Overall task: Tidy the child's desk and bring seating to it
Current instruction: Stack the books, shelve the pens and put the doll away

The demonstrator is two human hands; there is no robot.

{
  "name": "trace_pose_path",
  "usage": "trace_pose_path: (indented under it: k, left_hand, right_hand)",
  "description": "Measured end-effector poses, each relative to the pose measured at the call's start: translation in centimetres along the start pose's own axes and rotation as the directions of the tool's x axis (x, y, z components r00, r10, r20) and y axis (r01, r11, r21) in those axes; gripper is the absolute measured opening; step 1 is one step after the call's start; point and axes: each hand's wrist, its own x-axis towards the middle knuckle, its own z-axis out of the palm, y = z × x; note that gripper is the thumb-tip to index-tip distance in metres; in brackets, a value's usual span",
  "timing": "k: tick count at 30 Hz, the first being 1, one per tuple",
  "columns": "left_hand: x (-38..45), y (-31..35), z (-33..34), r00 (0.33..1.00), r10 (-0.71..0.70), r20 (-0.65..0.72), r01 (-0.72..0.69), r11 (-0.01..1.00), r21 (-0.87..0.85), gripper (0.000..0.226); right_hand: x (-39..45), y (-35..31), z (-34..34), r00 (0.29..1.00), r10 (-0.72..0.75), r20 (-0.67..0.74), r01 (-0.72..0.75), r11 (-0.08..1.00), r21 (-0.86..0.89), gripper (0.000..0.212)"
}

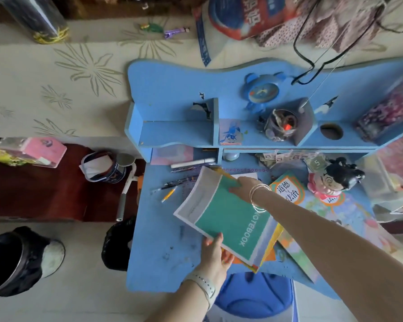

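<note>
A green notebook (221, 214) with a white margin is held just above the blue child's desk (158, 228), tilted. My left hand (215, 254) grips its near edge, thumb on the cover. My right hand (244, 185) holds its far corner. Under it lie yellow and orange books (269, 249). A colourful textbook (289, 189) lies to the right. Pens and a yellow pencil (169, 194) are scattered on the desk's left part. A blue plastic stool (254, 296) stands under the desk's near edge.
The desk shelf holds a blue alarm clock (262, 92), a glass jar (282, 125) and a patterned box (382, 117). A doll (333, 180) sits at the right. Two black-lined bins (21, 259) stand on the floor left. A dark red low table (44, 189) holds clutter.
</note>
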Motion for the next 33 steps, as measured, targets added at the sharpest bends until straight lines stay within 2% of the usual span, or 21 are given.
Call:
trace_pose_path:
  k: [3,6,10,13,15,17,18,20,23,24,26,27,28,29,30,33]
  left_hand:
    - [-0.1,2.6,0.2,0.991,0.133,0.014,-0.134,0.976,0.171,0.02]
    - [-1.1,3.3,-0.7,0.981,0.196,-0.001,-0.184,0.92,0.346,0.016]
    - [-2.1,2.3,-1.8,0.976,0.215,0.024,-0.193,0.813,0.549,0.02]
    - [-1.4,2.2,-1.7,0.909,0.409,0.074,-0.316,0.563,0.763,0.023]
    - [0.0,2.8,-1.3,0.833,0.54,0.121,-0.344,0.334,0.878,0.026]
    - [2.0,3.0,-0.6,0.728,0.655,0.205,-0.302,0.038,0.953,0.03]
    - [2.7,2.9,-0.2,0.695,0.679,0.234,-0.254,-0.073,0.964,0.03]
    - [2.7,2.9,0.4,0.676,0.704,0.217,-0.156,-0.152,0.976,0.029]
    - [1.8,3.4,1.2,0.752,0.628,0.2,-0.136,-0.15,0.979,0.031]
    - [1.7,3.6,1.5,0.782,0.596,0.182,-0.172,-0.073,0.982,0.028]
    - [1.8,3.9,1.7,0.855,0.511,0.092,-0.238,0.229,0.944,0.024]
    - [1.9,4.2,1.7,0.885,0.463,0.047,-0.246,0.381,0.891,0.033]
    - [2.2,4.4,1.5,0.91,0.415,0.017,-0.241,0.495,0.835,0.052]
    - [2.4,4.7,1.0,0.932,0.363,0.007,-0.224,0.559,0.798,0.07]
    - [2.6,5.2,0.5,0.94,0.341,0.021,-0.228,0.582,0.781,0.078]
    - [3.0,6.3,-1.3,0.964,0.256,0.073,-0.224,0.634,0.74,0.058]
  right_hand:
    - [-1.6,1.7,-0.5,0.994,0.108,0.03,-0.111,0.981,0.161,0.043]
    - [-4.2,3.0,0.3,0.981,0.191,0.025,-0.189,0.932,0.31,0.036]
    - [-6.6,4.9,2.6,0.969,0.237,0.068,-0.246,0.91,0.333,0.044]
    - [-7.0,5.3,4.2,0.954,0.298,0.015,-0.276,0.862,0.426,0.044]
    - [-6.0,5.4,5.2,0.947,0.32,-0.027,-0.275,0.852,0.445,0.045]
    - [-4.8,5.5,6.1,0.94,0.331,-0.076,-0.262,0.849,0.459,0.041]
    - [-4.3,5.3,6.4,0.938,0.331,-0.1,-0.251,0.851,0.46,0.037]
    - [-4.1,4.6,6.9,0.925,0.352,-0.141,-0.255,0.853,0.456,0.034]
    - [-4.7,3.5,7.1,0.9,0.392,-0.189,-0.313,0.885,0.345,0.044]
    - [-4.9,3.2,7.0,0.898,0.394,-0.194,-0.313,0.884,0.346,0.046]
    - [-5.1,2.9,7.3,0.907,0.394,-0.15,-0.29,0.841,0.457,0.042]
    - [-5.4,2.9,7.5,0.91,0.392,-0.131,-0.279,0.816,0.506,0.038]
    - [-5.9,2.8,7.9,0.912,0.392,-0.119,-0.273,0.798,0.538,0.036]
    - [-6.3,2.8,8.6,0.915,0.39,-0.104,-0.271,0.785,0.557,0.036]
    - [-6.7,2.7,9.1,0.919,0.383,-0.089,-0.268,0.775,0.572,0.037]
    - [-7.5,3.1,10.1,0.934,0.352,-0.059,-0.255,0.775,0.578,0.041]
